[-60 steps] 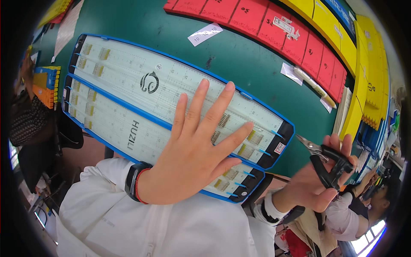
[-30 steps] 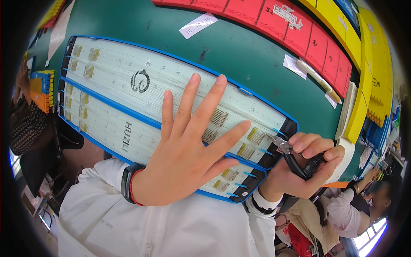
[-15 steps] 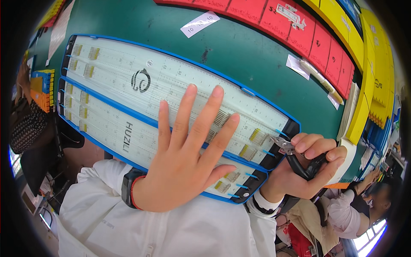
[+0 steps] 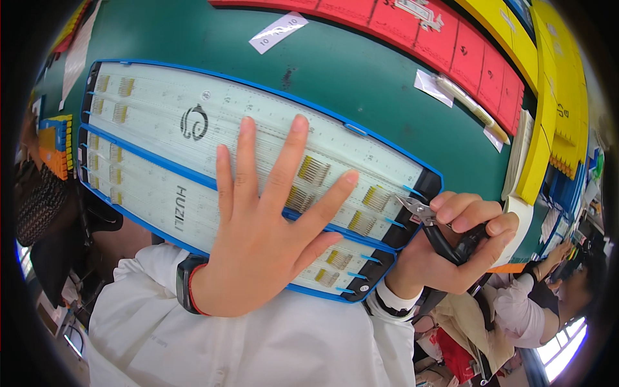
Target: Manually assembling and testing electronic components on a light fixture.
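Note:
A long, hinged case (image 4: 213, 183) with blue rims and pale panels, which looks like a fishing-rig box, lies open before me. Fine lines run along its panels, with small yellow-topped, comb-like sets of thin wires (image 4: 314, 170) in rows. My left hand (image 4: 261, 238) is spread flat, palm down, over the middle of the case, its fingers apart and holding nothing. At the case's right end, my right hand (image 4: 461, 235) grips black-handled nippers (image 4: 442, 245). Their metal jaws point left, near a wire set (image 4: 376, 197) and a blue peg. Whether the jaws touch anything I cannot tell.
Red trays (image 4: 451, 48) line the table's far edge, with yellow trays (image 4: 548, 129) to the right. A pen (image 4: 474, 103) lies on white paper slips, and another slip (image 4: 278, 32) is on the green tabletop (image 4: 174, 32). A co-worker (image 4: 522, 309) sits at lower right.
The case and table have shifted slightly left in view. My left hand has slid a little left across the case, uncovering more wire sets. The right hand keeps its grip on the nippers.

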{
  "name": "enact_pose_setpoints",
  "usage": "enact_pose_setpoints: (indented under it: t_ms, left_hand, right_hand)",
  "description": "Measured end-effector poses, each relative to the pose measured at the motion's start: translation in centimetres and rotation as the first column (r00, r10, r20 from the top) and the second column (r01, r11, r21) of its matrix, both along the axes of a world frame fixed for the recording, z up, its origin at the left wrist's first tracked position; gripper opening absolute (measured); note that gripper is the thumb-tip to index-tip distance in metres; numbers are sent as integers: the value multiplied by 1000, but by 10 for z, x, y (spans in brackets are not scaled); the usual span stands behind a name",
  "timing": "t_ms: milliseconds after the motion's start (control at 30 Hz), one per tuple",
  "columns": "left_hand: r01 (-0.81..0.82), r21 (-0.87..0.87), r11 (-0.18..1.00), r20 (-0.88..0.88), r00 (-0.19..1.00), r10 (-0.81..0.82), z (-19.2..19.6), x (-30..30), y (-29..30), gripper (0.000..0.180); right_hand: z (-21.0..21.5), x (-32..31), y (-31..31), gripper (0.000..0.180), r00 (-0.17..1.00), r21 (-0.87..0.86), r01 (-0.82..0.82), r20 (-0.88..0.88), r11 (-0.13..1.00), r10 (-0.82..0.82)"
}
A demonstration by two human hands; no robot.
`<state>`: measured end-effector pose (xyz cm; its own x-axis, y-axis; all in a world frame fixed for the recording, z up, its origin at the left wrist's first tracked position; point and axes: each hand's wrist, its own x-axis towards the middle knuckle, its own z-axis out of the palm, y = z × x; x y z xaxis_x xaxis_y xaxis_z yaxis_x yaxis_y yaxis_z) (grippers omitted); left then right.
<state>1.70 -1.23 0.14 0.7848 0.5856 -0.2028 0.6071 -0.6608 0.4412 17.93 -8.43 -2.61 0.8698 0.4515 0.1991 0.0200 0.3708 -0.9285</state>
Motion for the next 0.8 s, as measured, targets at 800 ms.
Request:
enact_pose_setpoints:
  t_ms: [800]
  left_hand:
    - [2,-14,1000,-11,1000,-2,1,-1,1,52]
  right_hand:
    - [1,1,1,23,998,-8,-63,25,998,64]
